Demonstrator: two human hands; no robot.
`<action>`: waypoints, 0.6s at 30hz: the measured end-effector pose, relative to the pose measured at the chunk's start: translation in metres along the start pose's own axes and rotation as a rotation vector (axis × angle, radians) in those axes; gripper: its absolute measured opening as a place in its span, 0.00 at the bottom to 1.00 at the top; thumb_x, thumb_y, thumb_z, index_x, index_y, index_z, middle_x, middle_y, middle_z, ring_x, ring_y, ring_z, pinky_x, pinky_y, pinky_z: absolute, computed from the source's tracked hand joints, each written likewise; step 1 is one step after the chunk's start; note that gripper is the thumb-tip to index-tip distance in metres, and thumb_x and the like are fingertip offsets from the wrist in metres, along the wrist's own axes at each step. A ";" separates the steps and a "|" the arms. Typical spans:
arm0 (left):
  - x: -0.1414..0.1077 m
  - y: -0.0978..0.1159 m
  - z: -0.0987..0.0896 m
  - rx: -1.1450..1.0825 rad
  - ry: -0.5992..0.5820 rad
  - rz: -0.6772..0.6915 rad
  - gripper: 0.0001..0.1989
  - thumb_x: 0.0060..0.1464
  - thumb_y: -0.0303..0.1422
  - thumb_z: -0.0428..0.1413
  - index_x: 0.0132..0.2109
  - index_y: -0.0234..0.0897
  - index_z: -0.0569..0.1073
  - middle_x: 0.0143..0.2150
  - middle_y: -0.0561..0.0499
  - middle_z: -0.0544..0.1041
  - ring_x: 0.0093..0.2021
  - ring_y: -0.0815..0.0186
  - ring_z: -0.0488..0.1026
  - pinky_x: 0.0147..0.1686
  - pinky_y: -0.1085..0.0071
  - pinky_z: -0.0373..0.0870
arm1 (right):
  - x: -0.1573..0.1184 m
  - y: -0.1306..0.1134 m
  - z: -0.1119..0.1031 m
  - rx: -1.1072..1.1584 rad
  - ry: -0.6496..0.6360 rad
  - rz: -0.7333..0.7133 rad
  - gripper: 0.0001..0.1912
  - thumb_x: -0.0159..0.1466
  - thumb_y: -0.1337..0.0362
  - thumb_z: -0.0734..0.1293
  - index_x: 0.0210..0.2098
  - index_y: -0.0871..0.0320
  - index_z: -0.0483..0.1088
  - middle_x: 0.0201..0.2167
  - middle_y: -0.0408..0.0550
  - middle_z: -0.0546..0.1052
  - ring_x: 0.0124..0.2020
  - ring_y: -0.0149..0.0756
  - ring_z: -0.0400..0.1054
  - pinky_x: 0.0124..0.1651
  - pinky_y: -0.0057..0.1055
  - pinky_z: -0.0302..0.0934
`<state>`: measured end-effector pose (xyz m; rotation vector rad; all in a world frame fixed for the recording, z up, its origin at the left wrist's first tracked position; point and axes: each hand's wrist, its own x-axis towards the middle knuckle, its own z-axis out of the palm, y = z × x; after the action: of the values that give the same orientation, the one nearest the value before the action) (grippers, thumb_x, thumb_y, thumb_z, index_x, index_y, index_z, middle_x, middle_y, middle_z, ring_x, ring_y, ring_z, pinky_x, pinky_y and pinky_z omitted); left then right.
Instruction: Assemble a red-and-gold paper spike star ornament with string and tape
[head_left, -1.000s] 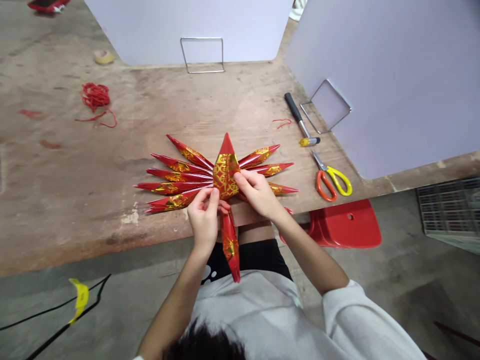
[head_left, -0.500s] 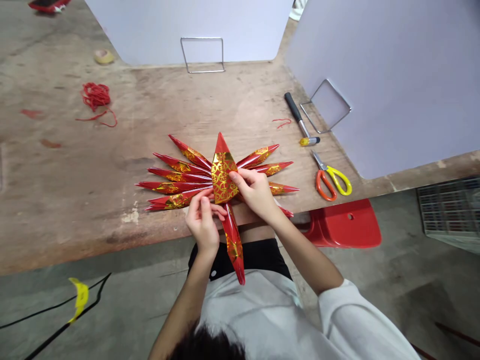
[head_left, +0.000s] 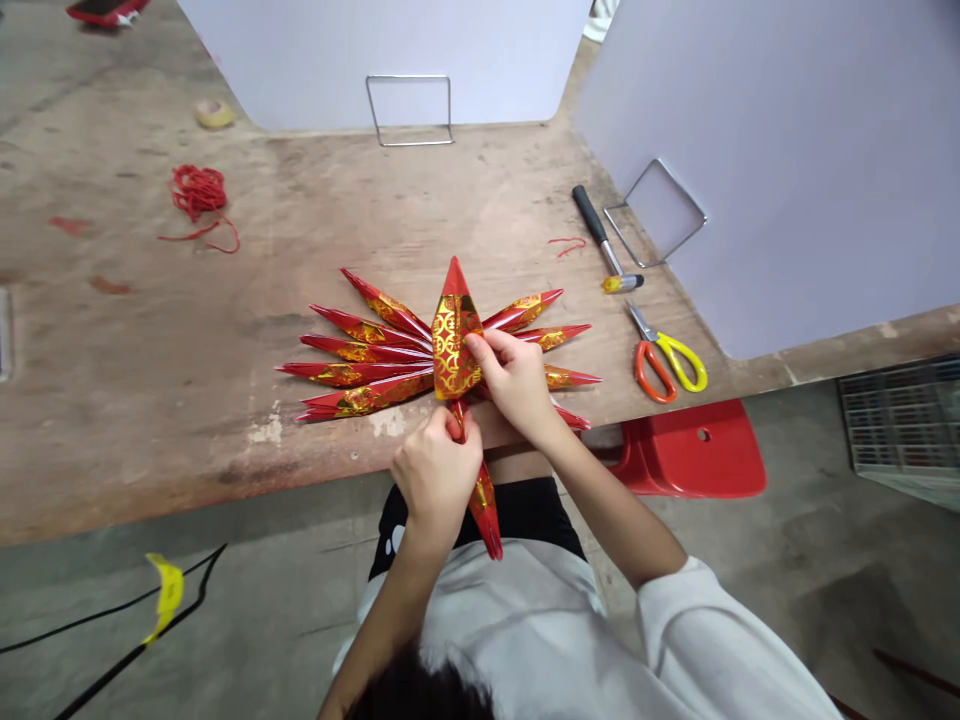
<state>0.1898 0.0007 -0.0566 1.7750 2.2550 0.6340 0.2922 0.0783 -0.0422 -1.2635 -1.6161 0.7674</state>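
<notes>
Clamped between the pressed-together fingers and thumb of the right hand (head_left: 510, 385): the edge of a folded red-and-gold paper point (head_left: 454, 340), pinned at the centre of the fan, apparently to stop it slipping. Gripped in the curled fingers of the left hand (head_left: 436, 478): the root of a long paper spike (head_left: 484, 510), just below the central point, its tip out past the bench edge toward the lap. Spread flat beside both hands on the plywood workbench (head_left: 150, 420): further spikes (head_left: 360, 370), radiating left and right, seemingly laid so to keep the fan's shape. Well off to the right: orange-and-yellow scissors (head_left: 660, 360) and a small hammer (head_left: 600, 235).
</notes>
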 end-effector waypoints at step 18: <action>0.026 -0.027 0.015 -0.893 -0.092 0.032 0.08 0.55 0.36 0.57 0.39 0.36 0.73 0.40 0.51 0.72 0.20 0.76 0.71 0.18 0.79 0.69 | 0.009 0.011 0.003 -0.082 0.061 -0.021 0.18 0.69 0.54 0.56 0.25 0.55 0.59 0.17 0.37 0.56 0.19 0.27 0.49 0.26 0.28 0.43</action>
<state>0.1657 0.0242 -0.0793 1.3241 1.4836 1.2701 0.2931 0.0904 -0.0502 -1.3133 -1.6228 0.6489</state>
